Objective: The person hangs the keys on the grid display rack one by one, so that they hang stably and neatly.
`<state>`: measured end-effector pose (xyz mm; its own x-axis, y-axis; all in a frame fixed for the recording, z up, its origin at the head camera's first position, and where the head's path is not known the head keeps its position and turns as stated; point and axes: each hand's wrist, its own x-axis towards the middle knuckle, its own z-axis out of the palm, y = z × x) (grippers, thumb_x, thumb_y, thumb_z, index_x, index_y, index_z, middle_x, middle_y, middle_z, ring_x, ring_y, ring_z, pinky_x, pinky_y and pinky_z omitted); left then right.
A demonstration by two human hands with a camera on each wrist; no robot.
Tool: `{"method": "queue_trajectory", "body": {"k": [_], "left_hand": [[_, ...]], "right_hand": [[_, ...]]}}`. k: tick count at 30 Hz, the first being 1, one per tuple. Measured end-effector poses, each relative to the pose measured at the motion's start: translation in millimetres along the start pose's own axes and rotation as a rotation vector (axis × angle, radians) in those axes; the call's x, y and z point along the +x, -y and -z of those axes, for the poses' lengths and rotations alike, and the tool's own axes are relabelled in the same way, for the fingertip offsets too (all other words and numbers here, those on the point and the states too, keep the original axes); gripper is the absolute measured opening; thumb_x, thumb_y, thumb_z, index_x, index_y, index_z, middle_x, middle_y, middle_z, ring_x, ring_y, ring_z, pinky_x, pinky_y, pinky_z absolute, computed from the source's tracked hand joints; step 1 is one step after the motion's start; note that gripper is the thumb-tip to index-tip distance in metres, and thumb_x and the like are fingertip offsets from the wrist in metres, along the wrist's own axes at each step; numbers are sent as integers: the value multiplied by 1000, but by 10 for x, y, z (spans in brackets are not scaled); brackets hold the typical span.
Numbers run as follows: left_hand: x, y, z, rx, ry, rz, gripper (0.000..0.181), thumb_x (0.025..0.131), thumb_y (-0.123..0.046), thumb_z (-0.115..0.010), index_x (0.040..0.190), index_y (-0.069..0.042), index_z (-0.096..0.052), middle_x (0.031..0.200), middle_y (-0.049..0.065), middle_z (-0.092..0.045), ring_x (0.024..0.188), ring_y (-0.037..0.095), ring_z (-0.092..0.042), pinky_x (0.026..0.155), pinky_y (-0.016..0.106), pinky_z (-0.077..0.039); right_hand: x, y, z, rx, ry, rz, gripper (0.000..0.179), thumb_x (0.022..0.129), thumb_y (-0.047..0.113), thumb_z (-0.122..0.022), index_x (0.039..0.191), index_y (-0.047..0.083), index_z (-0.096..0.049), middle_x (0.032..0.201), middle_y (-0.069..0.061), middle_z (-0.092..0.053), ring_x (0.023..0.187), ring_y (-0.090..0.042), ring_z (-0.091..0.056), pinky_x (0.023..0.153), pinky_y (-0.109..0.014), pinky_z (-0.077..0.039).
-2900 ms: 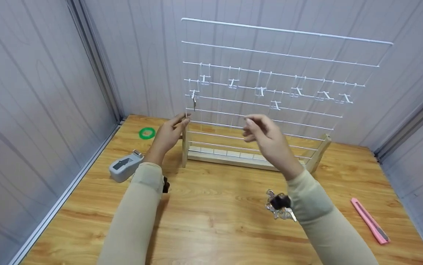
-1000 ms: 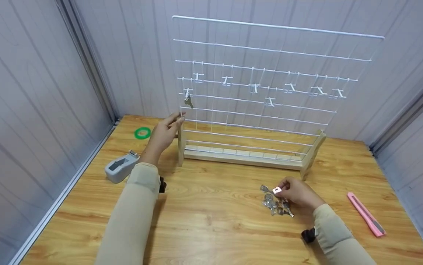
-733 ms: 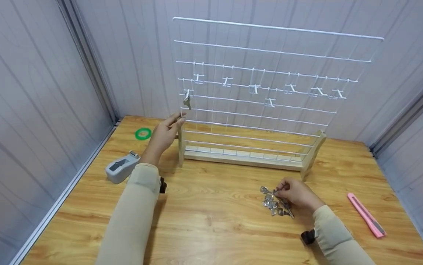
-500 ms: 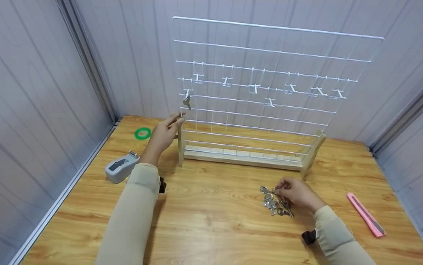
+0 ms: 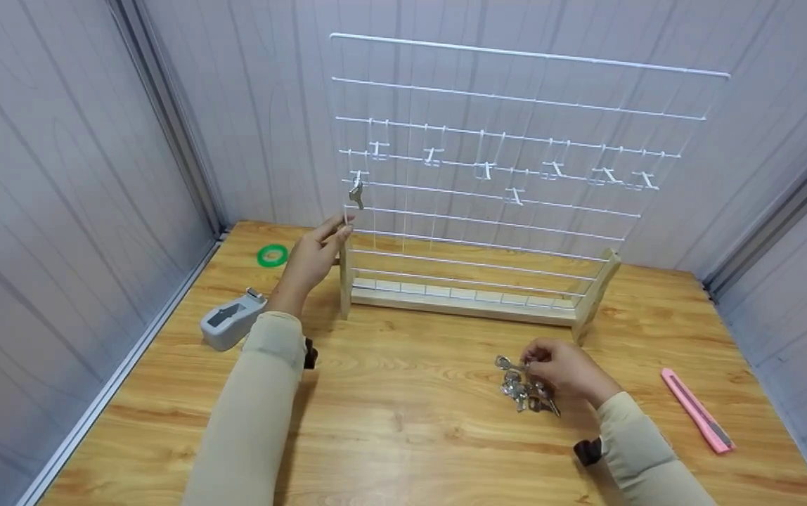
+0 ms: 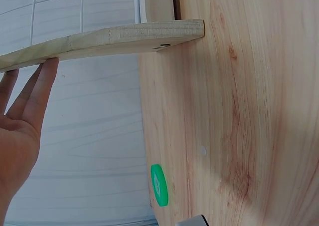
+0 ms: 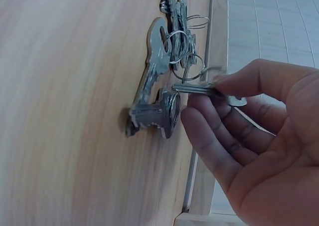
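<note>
Keys (image 5: 513, 388) lie in a pile on the tabletop (image 5: 403, 450), and my right grip (image 5: 564, 367) pinches one key (image 7: 192, 89) at the pile's edge. My left grip (image 5: 312, 258) holds the left edge of the wire rack (image 5: 463, 308), where another key (image 5: 356, 195) hangs.

Tabletop (image 5: 396, 422) lies open left of the keys (image 5: 514, 388); beyond, the rack (image 5: 460, 310) and 8 hooks (image 5: 486, 170) obstruct, seemingly with room behind.

Silver keys (image 5: 513, 386) in a tabletop heap
</note>
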<state>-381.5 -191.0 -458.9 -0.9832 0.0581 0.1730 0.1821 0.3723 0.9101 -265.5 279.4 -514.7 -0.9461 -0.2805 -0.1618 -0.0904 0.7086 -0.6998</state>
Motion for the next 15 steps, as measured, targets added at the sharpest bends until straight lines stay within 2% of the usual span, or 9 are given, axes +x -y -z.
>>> {"method": "queue_trajectory", "body": {"k": [3,7,10,15], "left_hand": [[2,3,0,-4,5,4,54,105,-64,-54,153,-40,-58,165,3,-53,150,38,-54,104,52,-64],[0,0,1,-11,5,5,53,105,-63,-54,153,-41,-58,166,2,-52,151,38,-53,104,52,-64],[0,1,1,-13,0,0,53,105,-64,-54,153,-41,-58,166,2,-52,150,38,-54,104,51,-65],[5,12,-3,-12,0,7,55,105,-65,-54,154,-40,-56,167,1,-51,151,38,-53,105,51,-64]], "right_hand": [[-4,24,6,31,-15,-30,14,99,14,-74,106,2,-76,97,-9,-75,85,-16,-67,72,-25,-59],[-12,79,18,123,-22,-39,20,101,14,-73,112,-3,-75,102,-16,-78,88,-21,-74,76,-32,-67],[-14,135,38,166,-29,7,25,103,13,-72,117,-7,-74,106,-21,-79,92,-26,-78,82,-37,-70],[-27,272,74,180,-40,125,27,105,13,-69,121,-9,-72,110,-22,-79,97,-27,-78,85,-35,-69]]}}
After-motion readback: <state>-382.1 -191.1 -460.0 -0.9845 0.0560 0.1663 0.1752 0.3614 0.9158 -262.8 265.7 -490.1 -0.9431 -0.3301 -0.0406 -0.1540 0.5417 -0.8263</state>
